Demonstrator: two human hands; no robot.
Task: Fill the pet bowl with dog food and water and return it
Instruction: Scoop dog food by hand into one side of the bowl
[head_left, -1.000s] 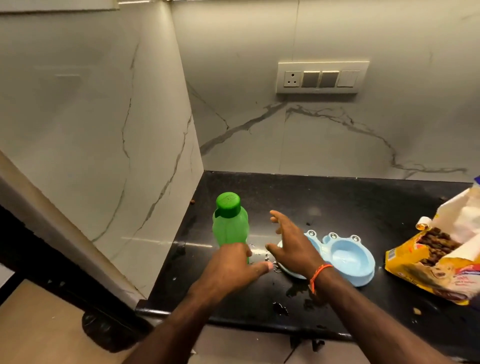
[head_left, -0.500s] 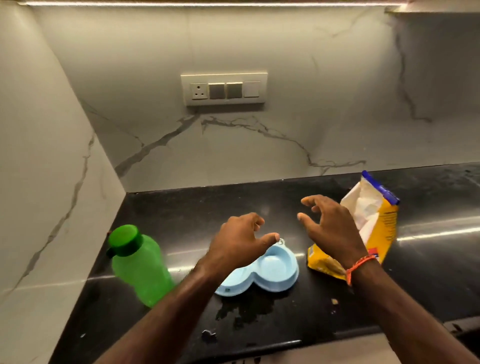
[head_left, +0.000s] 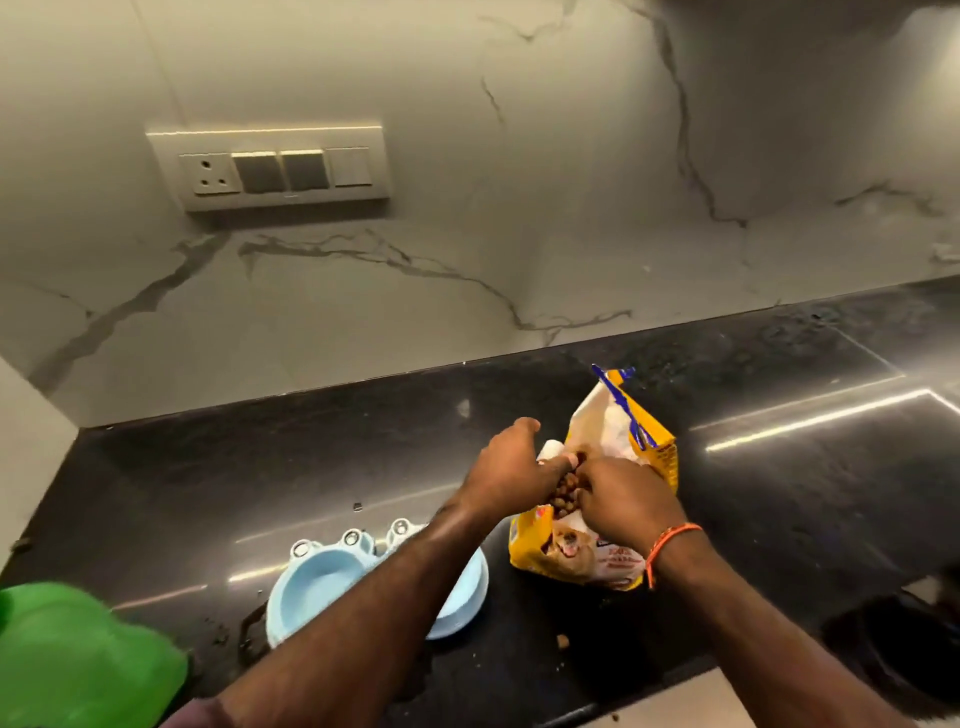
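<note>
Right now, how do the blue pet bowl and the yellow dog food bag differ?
The pet bowl is pale blue, low and untouched; the dog food bag is yellow, taller and held open by both hands. The visible bowl compartment looks empty; the bag shows brown kibble. Both sit on the black counter.

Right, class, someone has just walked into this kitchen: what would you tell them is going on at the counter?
A person is standing at a black counter, with both hands at the open mouth of a yellow dog food bag. The left hand and the right hand are down among the brown kibble at the opening. The blue pet bowl sits to the left of the bag under the left forearm, with no kibble visible in it. A green bottle stands at the near left edge.
</note>
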